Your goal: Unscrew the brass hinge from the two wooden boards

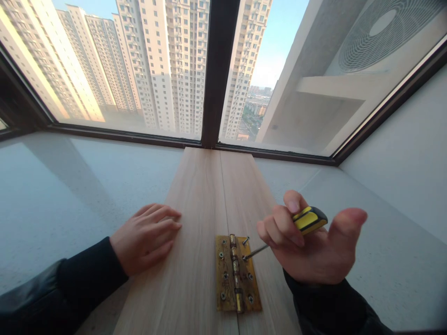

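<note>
A brass hinge (236, 275) lies across the seam of two light wooden boards (195, 223), fixed with several screws. One screw (246, 240) stands raised at the hinge's top right corner. My right hand (309, 246) grips a yellow and black screwdriver (307, 219), its metal tip resting on a screw in the hinge's right leaf. The thumb sticks out to the right. My left hand (148, 235) lies flat on the left board's edge, fingers stretched out and holding nothing.
The boards rest on a pale stone windowsill (70, 186) that runs to a dark window frame (216, 74). A white wall (412, 153) rises at the right. Tall buildings and an outdoor fan unit show through the glass.
</note>
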### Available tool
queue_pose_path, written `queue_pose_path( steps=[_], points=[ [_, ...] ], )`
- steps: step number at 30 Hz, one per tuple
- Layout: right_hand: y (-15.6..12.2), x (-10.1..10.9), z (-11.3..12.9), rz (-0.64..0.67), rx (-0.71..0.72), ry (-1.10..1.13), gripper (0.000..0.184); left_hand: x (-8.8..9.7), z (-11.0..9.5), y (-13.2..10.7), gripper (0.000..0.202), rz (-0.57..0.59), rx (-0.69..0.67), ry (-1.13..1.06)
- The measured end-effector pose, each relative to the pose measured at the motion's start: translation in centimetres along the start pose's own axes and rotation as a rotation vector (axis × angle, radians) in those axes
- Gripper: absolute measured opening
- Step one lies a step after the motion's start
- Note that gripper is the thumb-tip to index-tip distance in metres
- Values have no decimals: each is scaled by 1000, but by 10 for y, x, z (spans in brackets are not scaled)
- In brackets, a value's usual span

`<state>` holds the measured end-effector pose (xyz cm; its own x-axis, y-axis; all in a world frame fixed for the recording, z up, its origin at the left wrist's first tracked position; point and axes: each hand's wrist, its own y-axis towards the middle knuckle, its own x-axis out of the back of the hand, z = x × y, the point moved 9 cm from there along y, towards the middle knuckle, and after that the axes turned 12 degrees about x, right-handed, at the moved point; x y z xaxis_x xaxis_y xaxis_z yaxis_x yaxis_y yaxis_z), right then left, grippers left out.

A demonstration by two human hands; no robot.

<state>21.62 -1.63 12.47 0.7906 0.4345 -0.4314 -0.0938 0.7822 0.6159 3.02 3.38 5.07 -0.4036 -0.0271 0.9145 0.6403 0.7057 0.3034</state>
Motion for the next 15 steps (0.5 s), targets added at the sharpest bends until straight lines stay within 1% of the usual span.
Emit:
queue_pose_path(
  steps=[1,2,4,6,8,10,13,15],
  points=[
    [1,2,1,-8,8,-17,46,-2,-6,9,18,5,15,26],
    [1,4,3,-15,26,-44,44,-6,-13,19,20,20,24,48],
    [2,9,7,-18,67,-102,41,-20,-25,34,32,91,31,81],
    [1,13,9,-6,91,-140,41,-33,-32,42,38,147,26,96],
    [0,16,10,13,99,-143,38,-42,-34,44,42,188,29,90],
    [-1,16,9,22,91,-130,37,-47,-32,43,44,221,39,72],
    [-1,11,3,20,41,-61,41,-48,-26,41,45,252,55,39],
    [-1,6,-1,3,15,-8,47,-48,-24,41,46,265,65,-1]
  ],
)
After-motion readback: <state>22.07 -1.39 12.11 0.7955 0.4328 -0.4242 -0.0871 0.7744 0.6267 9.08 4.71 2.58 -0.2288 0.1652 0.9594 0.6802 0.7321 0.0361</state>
